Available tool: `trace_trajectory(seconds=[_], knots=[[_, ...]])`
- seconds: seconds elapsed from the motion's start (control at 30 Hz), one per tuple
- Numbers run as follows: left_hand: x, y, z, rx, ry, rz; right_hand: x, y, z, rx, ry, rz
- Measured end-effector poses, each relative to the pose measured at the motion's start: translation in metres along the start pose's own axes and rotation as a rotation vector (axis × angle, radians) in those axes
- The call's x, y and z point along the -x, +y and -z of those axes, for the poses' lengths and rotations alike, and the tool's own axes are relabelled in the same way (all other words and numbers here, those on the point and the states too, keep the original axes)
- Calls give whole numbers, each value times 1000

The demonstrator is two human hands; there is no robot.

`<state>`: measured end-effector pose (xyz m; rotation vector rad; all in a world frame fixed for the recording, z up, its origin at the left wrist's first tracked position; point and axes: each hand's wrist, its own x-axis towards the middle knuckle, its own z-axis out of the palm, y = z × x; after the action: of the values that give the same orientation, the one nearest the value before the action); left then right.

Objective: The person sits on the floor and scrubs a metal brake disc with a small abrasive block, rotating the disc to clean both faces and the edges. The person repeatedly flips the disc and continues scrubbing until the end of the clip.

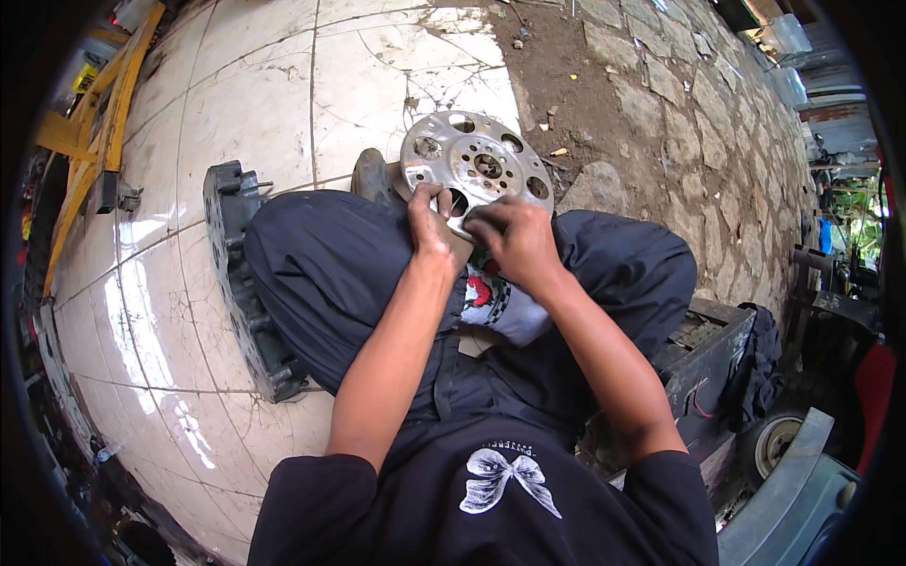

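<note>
A round grey metal flexplate (481,156), with large holes round its face and a ring of small bolt holes at the middle, is tilted up in front of my lap. My left hand (430,222) grips its near left edge, thumb and fingers beside one of the large holes. Against the near rim, a little to the right, my right hand (517,241) is closed with bent fingers; whatever is in them is hidden. Between the two hands a flat brownish piece (460,249) shows in part under the rim, and I cannot tell what it is.
A long dark metal engine part (236,278) stands on the tiled floor (160,311) beside my left knee. A yellow frame (104,118) is at the far left. To the right are a dark metal box (703,368), a small wheel (776,441) and stone paving (698,160).
</note>
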<state>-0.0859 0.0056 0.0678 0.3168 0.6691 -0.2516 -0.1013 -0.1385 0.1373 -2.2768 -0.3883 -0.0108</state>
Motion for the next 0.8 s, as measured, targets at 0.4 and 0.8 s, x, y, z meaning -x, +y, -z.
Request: trace_trajectory(seconds=[0.4,0.8], knots=[[-13,0,2,56,5,-32,-2,3,-16,-37,91,-129],[10,2,-25,98,113,-56,2,4,-4,-11,1,-8]])
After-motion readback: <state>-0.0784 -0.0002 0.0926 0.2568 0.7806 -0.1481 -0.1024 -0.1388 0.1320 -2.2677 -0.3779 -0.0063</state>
